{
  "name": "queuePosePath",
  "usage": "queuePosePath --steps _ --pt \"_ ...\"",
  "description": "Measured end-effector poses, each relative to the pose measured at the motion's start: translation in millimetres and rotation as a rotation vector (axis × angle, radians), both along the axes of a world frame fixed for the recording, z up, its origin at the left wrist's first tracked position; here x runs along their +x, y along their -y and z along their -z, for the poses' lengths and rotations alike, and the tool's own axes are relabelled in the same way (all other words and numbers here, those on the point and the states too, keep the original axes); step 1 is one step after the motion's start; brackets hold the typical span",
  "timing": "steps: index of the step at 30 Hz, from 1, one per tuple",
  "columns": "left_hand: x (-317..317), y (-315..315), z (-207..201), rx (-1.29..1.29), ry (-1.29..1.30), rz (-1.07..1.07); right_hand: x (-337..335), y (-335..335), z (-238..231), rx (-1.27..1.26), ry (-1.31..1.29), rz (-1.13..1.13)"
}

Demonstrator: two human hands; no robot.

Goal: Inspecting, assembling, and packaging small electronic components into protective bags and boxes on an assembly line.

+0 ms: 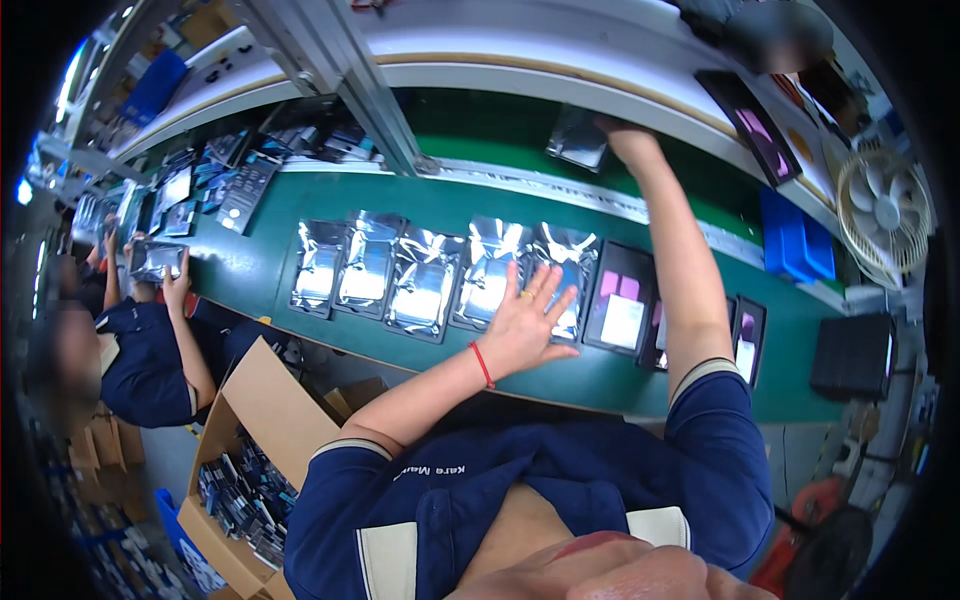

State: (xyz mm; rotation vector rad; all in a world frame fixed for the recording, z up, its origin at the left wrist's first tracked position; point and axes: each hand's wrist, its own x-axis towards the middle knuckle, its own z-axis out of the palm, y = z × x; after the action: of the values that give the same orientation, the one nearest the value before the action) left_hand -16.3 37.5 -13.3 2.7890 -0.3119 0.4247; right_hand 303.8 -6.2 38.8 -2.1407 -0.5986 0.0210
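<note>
My left hand (530, 318) lies flat with its fingers spread, over a black tray (568, 255) with a shiny clear cover. Several similar shiny-covered trays stand in a row to its left, among them one tray (424, 285) near the middle. My right arm reaches across the bench, and my right hand (630, 145) grips the right edge of a shiny-covered black tray (578, 138) on the green strip under the shelf. Its fingertips are partly hidden. Just right of my left hand sits an uncovered black tray (618, 300) holding pink pieces and a white card.
More trays with pink pieces continue right, beside a black box (852, 358). Blue bins (797, 235) and a white fan (885, 205) stand at the far right. A co-worker (150, 350) holds a tray at left, near piled packages (245, 195). An open carton (275, 395) stands below.
</note>
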Motion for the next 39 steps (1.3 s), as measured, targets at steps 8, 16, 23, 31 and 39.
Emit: queuePosePath --steps 8,16,23,31,39 --pt "7 22 -18 0.006 -0.08 -0.034 -153 182 -11 -0.08 -0.483 0.049" --pt "10 53 6 0.052 0.021 0.025 -202 148 11 -0.363 0.126 0.181" --pt "-8 47 31 -0.075 0.107 -0.149 -175 124 52 -0.285 -0.098 -0.122" --pt "0 43 44 -0.028 0.272 -0.154 -193 123 1 -0.053 -0.791 -0.451" --pt "-73 16 13 -0.092 0.451 -0.242 -202 120 -17 -0.262 -0.756 -0.316"
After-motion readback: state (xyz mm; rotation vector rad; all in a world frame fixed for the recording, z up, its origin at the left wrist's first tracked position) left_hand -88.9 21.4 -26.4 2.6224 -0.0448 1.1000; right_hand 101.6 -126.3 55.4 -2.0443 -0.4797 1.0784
